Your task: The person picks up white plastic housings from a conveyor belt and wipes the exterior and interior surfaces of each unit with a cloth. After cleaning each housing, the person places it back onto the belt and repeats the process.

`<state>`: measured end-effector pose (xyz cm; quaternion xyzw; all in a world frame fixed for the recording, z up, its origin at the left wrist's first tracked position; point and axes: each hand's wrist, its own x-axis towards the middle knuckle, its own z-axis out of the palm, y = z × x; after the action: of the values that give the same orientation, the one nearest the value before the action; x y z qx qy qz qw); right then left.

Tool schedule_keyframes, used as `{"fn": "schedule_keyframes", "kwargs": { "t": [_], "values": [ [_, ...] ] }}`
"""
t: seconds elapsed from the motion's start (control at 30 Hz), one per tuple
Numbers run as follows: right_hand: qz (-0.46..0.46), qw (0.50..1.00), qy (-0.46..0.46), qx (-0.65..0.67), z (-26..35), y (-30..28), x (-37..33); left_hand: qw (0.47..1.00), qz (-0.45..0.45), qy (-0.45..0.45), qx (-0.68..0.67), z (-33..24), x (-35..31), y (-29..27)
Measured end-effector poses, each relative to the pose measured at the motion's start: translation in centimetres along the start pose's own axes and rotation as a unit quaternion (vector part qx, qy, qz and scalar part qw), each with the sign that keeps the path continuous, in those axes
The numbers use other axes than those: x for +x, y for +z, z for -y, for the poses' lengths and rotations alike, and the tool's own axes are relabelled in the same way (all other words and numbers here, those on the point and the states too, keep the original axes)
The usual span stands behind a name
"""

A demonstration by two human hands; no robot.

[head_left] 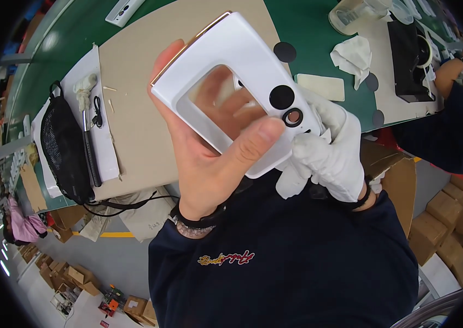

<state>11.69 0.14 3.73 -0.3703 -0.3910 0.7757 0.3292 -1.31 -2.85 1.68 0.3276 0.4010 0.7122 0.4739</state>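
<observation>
Head view.

Item, in hand: one white housing (253, 54), tilted, held up over the near part of the bench (81, 39), in front of the person's chest. Gold-coloured trim along its far left edge; a large rounded window in its face; a black disc (281, 97) and a dark ring (292, 117) toward its right end.

Left hand (215, 169): bare, grasping the housing from the left; thumb across the face, its tip just beside the ring, fingers behind, visible through the window.

Right hand (334, 147): in a white glove, curled round the housing's right end; whether it also pinches a cloth cannot be told.

Bench, left: a tan board (138, 142); a white sheet (110, 161) bearing a black mesh pouch (67, 147), a black-handled stick (90, 145) with a pale wrapped head, and a short black cable (97, 112). Far left: a white device (123, 11).

Bench, right: a cream pad (320, 87), a crumpled tissue (351, 57), a clear cup (349, 17) and a black holder (406, 65) with a tape roll (424, 52).

Far right: another person's arm (449, 76).

Floor, near right: stacked cardboard boxes (434, 229).
</observation>
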Motion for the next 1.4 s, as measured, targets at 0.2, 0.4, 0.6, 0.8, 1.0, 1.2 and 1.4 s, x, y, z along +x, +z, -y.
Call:
{"fn": "schedule_keyframes", "kwargs": {
  "t": [0.2, 0.4, 0.6, 0.8, 1.0, 1.2, 1.4],
  "values": [
    [-0.009, 0.981, -0.156, -0.117, -1.9, 0.2, 0.1, 0.995, 0.074, -0.054, -0.039, -0.5, 0.2, 0.0],
    [-0.025, 0.973, -0.172, -0.151, -2.7, 0.2, 0.5, 1.000, -0.012, 0.009, 0.006, -0.1, 0.0, 0.5],
    [-0.031, 0.924, -0.289, -0.251, -3.0, -0.3, 0.9, 0.998, 0.046, 0.031, -0.020, 0.2, 0.3, -0.1],
    [-0.047, 0.968, -0.206, -0.135, -1.6, -0.3, 1.6, 0.982, 0.023, -0.081, -0.169, 2.2, 1.4, -2.4],
    [-0.128, 0.966, -0.202, 0.094, -2.2, 0.9, 3.0, 0.988, -0.063, 0.031, -0.141, 3.4, 2.2, -0.4],
    [-0.173, 0.909, -0.084, 0.369, -1.3, 3.0, 4.4, 0.899, -0.108, 0.357, 0.230, 4.3, 2.6, -0.1],
    [-0.107, 0.955, -0.182, 0.211, -5.8, 0.4, 4.0, 0.992, -0.047, 0.116, 0.033, 3.6, 1.7, 0.4]
  ]
}}
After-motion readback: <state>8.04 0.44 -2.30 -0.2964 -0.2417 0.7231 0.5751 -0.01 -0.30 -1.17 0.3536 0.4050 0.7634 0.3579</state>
